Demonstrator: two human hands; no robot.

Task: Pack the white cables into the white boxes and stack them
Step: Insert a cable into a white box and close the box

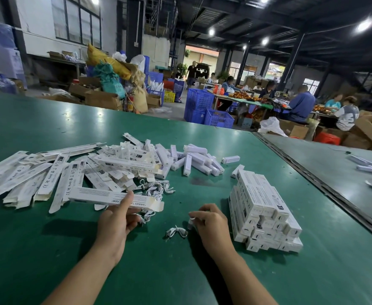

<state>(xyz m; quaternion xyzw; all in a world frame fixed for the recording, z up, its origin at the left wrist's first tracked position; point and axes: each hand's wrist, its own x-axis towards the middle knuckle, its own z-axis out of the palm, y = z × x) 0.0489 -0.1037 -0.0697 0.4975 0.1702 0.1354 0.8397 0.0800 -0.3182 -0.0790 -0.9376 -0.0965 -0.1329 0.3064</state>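
The job looks partly done, with plenty left. A stack [266,213] of closed boxes stands several layers high on the right of the green surface [202,271], just beside the right hand [212,224]. On the left lies a wide heap of flat boxes [48,179], not yet filled. Behind them is a scatter of short white blocks [193,159]; what these are cannot be told. A tangle of loose cables [156,188] lies in the middle, and one cable [176,232] lies alone between the two hands.

The left hand [114,225] has its grip clenched on a long box [105,198], thumb on top, with the end flap open toward the right. The right hand's grip pinches a small white piece [191,221], probably a cable end, though it is too small to be sure. The step in hand seems to be loading this box. Closing it and adding it to the stack are not yet done.
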